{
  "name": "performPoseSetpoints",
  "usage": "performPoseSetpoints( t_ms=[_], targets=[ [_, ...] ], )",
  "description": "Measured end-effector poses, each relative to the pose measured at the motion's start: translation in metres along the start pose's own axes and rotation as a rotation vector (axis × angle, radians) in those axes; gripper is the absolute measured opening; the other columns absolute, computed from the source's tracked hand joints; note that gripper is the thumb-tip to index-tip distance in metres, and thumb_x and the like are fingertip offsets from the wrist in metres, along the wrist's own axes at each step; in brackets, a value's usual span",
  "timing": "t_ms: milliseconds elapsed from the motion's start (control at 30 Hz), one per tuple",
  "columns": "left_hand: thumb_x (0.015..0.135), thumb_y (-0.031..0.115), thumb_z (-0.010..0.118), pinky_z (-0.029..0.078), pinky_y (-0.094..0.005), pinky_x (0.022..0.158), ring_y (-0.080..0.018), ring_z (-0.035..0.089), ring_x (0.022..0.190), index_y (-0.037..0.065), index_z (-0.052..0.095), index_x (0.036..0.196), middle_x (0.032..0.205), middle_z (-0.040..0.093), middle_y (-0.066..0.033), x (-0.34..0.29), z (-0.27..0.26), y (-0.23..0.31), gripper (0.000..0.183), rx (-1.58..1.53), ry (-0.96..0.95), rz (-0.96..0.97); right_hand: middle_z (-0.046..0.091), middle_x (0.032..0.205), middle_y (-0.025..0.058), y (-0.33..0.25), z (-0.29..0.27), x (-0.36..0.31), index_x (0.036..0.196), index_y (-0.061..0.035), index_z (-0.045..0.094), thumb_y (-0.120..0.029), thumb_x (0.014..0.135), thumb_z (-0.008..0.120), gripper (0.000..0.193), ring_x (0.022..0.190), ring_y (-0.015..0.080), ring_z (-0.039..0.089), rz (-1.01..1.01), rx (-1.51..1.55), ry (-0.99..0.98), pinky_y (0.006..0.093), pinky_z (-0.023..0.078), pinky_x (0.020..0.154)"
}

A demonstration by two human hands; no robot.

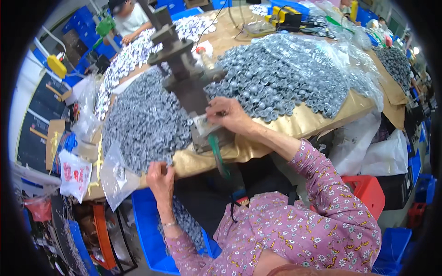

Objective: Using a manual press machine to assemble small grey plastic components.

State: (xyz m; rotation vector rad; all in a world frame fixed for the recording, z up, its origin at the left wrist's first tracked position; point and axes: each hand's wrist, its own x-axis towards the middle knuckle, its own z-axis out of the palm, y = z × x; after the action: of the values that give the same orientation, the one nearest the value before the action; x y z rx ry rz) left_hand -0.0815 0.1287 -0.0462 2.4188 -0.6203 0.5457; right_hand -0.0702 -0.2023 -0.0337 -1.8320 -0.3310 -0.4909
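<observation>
My left hand (pixel 160 180) is closed at the table's front edge, fingertips pinched against the near end of a heap of small grey round parts (pixel 147 119). What it holds, if anything, is too small to name. My right hand (pixel 230 116) is at the base of a dark metal hand press (pixel 186 89), its fingers curled over a pale plate (pixel 202 125) under the press column. Whatever sits in those fingers is hidden. A green strap (pixel 215 152) hangs from the press base over the edge. Right of the press lies a second heap of grey cup-shaped parts (pixel 271 73).
Clear plastic sheeting (pixel 340 60) covers part of the right heap. A blue bin (pixel 149 230) with grey parts stands below my left forearm. Plastic bags (pixel 120 177) hang at the left edge. A red stool (pixel 368 193) is at right. Another person (pixel 133 20) works across the table.
</observation>
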Motion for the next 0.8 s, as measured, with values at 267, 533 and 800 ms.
performPoseSetpoints(
  t_ms=[267, 533, 800],
  targets=[
    [0.084, 0.002, 0.072, 0.048, -0.0235, 0.060, -0.0056, 0.059, 0.065, -0.002, 0.070, 0.089, 0.074, 0.068, -0.0024, 0.061, 0.032, 0.063, 0.007, -0.469, -0.063, -0.119, 0.072, 0.102, 0.0099, -0.001, 0.008, -0.002, 0.096, 0.0020, 0.079, 0.004, 0.077, 0.079, 0.019, 0.098, 0.0185, 0.069, -0.042, -0.198, 0.159, 0.0312, 0.054, 0.089],
    [0.077, 0.005, 0.075, 0.047, -0.0262, 0.058, -0.0082, 0.059, 0.063, -0.004, 0.070, 0.086, 0.068, 0.066, -0.0060, 0.097, 0.071, 0.080, 0.014, -0.690, -0.153, -0.098, 0.075, 0.106, 0.0102, 0.002, 0.010, -0.016, 0.096, -0.0030, 0.080, 0.002, 0.081, 0.078, 0.016, 0.097, 0.0250, 0.070, -0.214, -0.345, 0.172, 0.0358, 0.055, 0.089],
    [0.076, 0.005, 0.075, 0.047, -0.0262, 0.059, -0.0072, 0.057, 0.062, -0.005, 0.069, 0.085, 0.068, 0.065, -0.0040, 0.130, 0.082, 0.078, 0.015, -0.570, -0.325, -0.021, 0.076, 0.105, 0.0107, 0.013, -0.004, -0.011, 0.098, -0.0028, 0.079, 0.002, 0.081, 0.076, 0.017, 0.100, 0.0260, 0.069, -0.224, -0.345, 0.191, 0.0364, 0.055, 0.089]
  ],
)
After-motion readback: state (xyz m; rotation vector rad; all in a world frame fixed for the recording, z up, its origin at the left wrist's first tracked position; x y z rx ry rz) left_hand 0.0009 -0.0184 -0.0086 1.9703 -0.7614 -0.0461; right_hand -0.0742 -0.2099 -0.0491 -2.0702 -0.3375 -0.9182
